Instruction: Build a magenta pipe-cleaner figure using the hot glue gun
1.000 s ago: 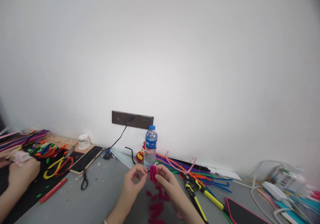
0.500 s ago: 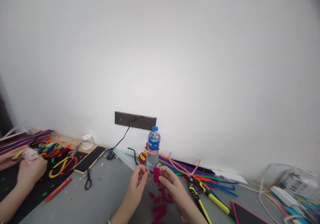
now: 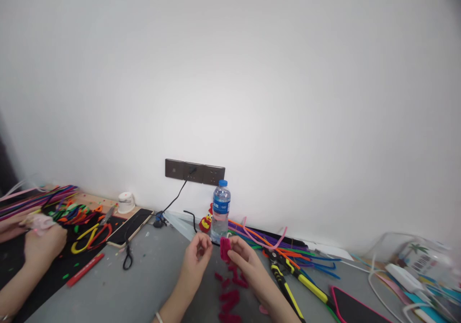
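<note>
Pinched between thumb and fingers of my right hand (image 3: 244, 257) is a small fuzzy magenta pipe cleaner piece (image 3: 225, 249), folded into a compact upright bundle. Just to its left is my left hand (image 3: 198, 257), thumb and fingertips pressed together; what they hold, if anything, is too small to make out. A short dark strand shows between the two hands. Below them, several magenta pipe cleaner pieces (image 3: 229, 296) lie on the grey table (image 3: 144, 284). A water bottle (image 3: 220, 212) with a blue cap stands right behind my hands, beside a red and yellow fuzzy figure (image 3: 206, 221).
To the right lie yellow-black pliers (image 3: 284, 284), coloured pipe cleaners (image 3: 317, 260) and a pink-edged phone (image 3: 355, 308). Another person's hands (image 3: 45, 246) work at the left, near scissors (image 3: 91, 236), a phone (image 3: 131, 227) and a red stick (image 3: 85, 269). A cable runs from the wall socket (image 3: 194, 171).
The view has shifted slightly. My left hand's fingers have curled a little, while my right hand keeps its hold on the magenta piece. The other person's hands have moved slightly.
</note>
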Demonstrator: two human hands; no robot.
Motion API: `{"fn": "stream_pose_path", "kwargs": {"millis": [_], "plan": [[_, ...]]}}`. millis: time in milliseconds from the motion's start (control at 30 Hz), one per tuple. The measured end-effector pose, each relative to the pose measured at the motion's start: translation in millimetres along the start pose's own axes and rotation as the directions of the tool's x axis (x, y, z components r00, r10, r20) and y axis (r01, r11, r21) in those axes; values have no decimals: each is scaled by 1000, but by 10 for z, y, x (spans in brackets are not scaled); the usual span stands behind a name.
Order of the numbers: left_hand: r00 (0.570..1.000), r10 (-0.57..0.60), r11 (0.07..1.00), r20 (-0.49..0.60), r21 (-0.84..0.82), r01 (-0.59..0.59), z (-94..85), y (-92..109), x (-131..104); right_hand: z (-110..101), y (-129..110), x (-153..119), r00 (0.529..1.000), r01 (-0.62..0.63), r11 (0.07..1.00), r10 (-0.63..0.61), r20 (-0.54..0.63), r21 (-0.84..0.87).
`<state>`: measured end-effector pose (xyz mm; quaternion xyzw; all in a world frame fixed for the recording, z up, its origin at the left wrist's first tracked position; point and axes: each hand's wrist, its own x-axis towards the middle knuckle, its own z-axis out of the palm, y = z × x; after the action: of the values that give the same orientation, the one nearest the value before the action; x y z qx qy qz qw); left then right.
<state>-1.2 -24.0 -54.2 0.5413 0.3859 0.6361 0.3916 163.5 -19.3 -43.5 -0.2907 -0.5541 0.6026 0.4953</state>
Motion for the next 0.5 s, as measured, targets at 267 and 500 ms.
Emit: {"fn": "stream_pose_path", "kwargs": {"millis": [267,500], "plan": [[997,63,995,47,68,-66,-10,-4,6,-11,-4,-8,1000,14,1000,-14,-4,-19],[994,-24,994,107,106,13,-37,60,-43,17,-43,-38,1000,-9,1000,9,12,-6]]}}
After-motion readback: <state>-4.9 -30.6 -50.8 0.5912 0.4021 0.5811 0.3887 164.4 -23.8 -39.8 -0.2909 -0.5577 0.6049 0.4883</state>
